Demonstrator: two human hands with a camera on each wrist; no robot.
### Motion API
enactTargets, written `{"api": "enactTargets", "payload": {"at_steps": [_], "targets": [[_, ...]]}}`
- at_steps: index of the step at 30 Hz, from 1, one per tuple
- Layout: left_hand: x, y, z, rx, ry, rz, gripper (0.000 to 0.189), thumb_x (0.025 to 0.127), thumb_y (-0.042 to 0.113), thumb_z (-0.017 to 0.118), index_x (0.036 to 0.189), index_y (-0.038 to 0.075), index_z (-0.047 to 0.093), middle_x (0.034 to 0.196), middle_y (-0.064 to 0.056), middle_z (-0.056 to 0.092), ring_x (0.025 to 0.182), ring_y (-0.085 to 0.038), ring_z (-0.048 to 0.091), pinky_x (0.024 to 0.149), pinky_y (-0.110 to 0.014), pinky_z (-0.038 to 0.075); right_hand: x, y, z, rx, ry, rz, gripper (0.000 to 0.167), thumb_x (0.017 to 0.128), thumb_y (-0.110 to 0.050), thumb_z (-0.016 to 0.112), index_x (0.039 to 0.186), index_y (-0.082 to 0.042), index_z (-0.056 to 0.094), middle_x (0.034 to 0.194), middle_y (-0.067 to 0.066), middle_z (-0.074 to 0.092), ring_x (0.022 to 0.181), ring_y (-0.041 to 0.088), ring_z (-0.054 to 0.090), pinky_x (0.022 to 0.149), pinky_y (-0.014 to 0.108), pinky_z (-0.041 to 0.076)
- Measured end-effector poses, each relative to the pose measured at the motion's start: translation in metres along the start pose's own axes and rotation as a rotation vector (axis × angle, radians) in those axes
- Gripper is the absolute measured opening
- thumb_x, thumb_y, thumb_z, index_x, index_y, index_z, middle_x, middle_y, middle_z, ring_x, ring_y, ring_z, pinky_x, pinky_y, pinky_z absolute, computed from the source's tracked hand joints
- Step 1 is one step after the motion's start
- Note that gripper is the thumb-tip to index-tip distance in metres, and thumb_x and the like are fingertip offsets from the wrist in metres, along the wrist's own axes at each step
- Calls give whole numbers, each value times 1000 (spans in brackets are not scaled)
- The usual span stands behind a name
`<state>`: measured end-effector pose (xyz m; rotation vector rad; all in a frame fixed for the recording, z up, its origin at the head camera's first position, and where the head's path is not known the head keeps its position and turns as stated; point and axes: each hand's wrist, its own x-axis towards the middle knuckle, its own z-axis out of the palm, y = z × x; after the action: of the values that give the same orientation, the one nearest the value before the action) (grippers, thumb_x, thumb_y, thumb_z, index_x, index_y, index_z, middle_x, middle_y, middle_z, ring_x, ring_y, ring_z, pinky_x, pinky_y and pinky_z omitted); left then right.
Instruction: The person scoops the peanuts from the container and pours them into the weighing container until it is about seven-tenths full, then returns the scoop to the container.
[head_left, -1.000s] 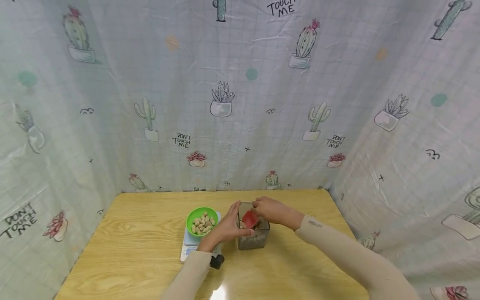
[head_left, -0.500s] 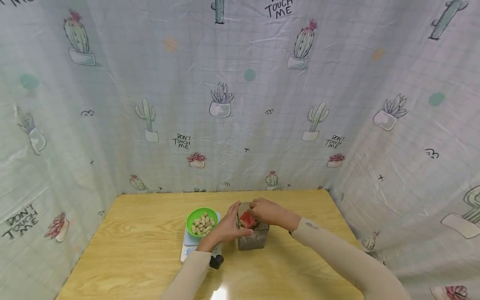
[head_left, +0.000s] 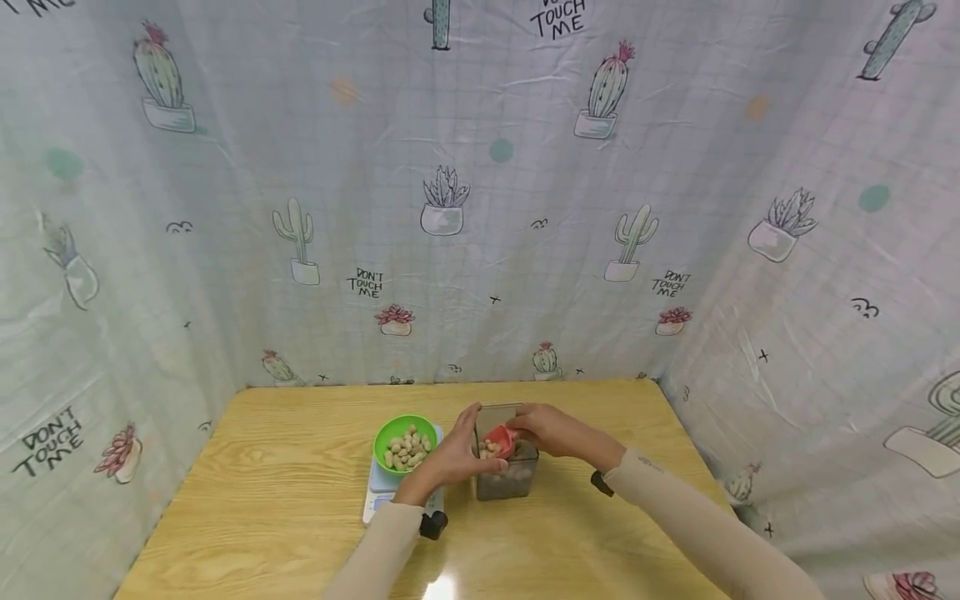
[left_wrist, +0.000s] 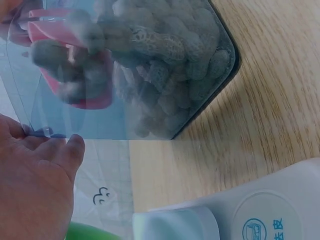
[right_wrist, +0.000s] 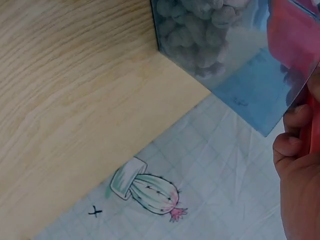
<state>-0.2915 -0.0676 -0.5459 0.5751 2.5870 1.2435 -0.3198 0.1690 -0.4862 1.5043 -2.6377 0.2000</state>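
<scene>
A clear, square-sided container [head_left: 505, 485] of unshelled peanuts [left_wrist: 165, 55] stands on the table. My left hand [head_left: 452, 454] grips it near the rim, thumb along the near side and fingers at the left. The right hand [head_left: 543, 427] holds a red scoop [head_left: 499, 442] by its handle, fingers curled round it in the right wrist view. Inside the container's upper part, the scoop carries several peanuts, which show through the wall in the left wrist view. Left of the container, a green bowl [head_left: 384, 433] with peanuts in it sits on a white kitchen scale [head_left: 375, 504].
The wooden table [head_left: 292, 475] extends to both sides and in front. Close behind it hangs a cactus-print curtain [head_left: 480, 333], which also closes off the left and right. The left forearm passes over the scale's right side.
The scoop has come up from among the peanuts and tilted level, now loaded. My right hand has shifted slightly right. The left hand keeps its place on the container.
</scene>
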Motion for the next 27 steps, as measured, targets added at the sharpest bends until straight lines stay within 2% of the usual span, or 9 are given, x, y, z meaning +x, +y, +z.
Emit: {"api": "enactTargets", "payload": {"at_steps": [10, 14, 20, 27], "targets": [[0, 1, 2, -15, 16, 0, 120, 72, 65, 76, 160, 26, 4, 166, -11, 7, 147, -40, 26, 110, -60, 36, -23, -6, 7, 66, 103, 128, 20, 99, -19, 59, 112, -10, 70, 96, 1, 67, 85, 13, 63, 76, 31, 54], [1, 0, 3, -16, 11, 6, 120, 72, 65, 76, 160, 26, 4, 166, -11, 8, 147, -40, 26, 109, -60, 37, -30, -7, 14, 76, 143, 171, 21, 99, -18, 59, 115, -9, 69, 94, 0, 65, 81, 11, 59, 73, 30, 52], [2, 0, 3, -17, 10, 11, 120, 72, 67, 76, 160, 25, 4, 166, -10, 8, 147, -39, 27, 109, -59, 37, -37, -4, 24, 125, 197, 235, 22, 99, -19, 57, 117, -11, 68, 95, -3, 65, 82, 8, 58, 76, 31, 52], [0, 1, 1, -17, 15, 22, 120, 73, 65, 75, 160, 23, 4, 166, -13, 9, 146, -42, 29, 107, -61, 38, -40, -4, 27, 196, 260, 289, 23, 100, -19, 56, 117, -10, 69, 94, -3, 66, 79, 7, 55, 71, 29, 50]]}}
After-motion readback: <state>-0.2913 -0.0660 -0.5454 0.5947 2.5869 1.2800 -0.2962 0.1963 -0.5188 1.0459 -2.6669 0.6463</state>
